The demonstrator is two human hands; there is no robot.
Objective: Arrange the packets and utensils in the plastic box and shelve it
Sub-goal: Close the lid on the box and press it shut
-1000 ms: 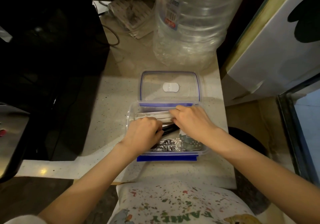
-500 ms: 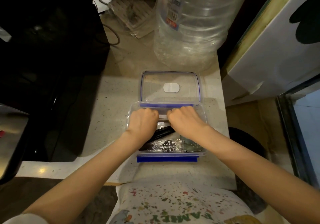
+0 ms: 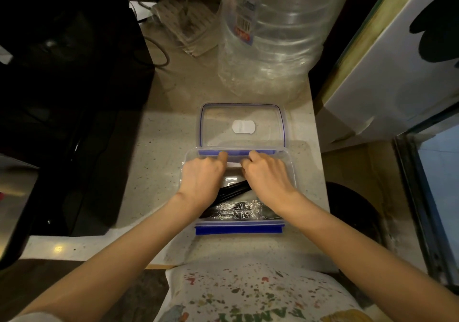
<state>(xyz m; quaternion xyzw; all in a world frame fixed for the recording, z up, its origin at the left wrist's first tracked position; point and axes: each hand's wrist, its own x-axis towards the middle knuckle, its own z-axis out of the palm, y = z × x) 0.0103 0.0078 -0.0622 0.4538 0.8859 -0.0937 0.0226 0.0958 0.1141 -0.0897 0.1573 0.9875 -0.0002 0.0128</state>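
A clear plastic box [image 3: 292, 170] with blue clips stands open on the pale counter. Its lid [image 3: 242, 125] lies flat just behind it. Both hands are inside the box at its far wall. My left hand [image 3: 202, 178] and my right hand [image 3: 267, 176] press a white packet [image 3: 233, 164] against that wall, fingers curled over it. Black utensils [image 3: 232, 191] lie diagonally under the hands. A clear-wrapped utensil packet [image 3: 238, 211] lies along the near wall.
A large clear water bottle [image 3: 270, 30] stands behind the lid. A black appliance [image 3: 62, 73] fills the left side. A power strip [image 3: 185, 26] with cables sits at the back. A white box [image 3: 397, 68] leans at the right. The counter edge is close to my body.
Both hands have slid from the middle of the box to its far wall, pushing the white packets back. The black utensils and the wrapped packet now show more.
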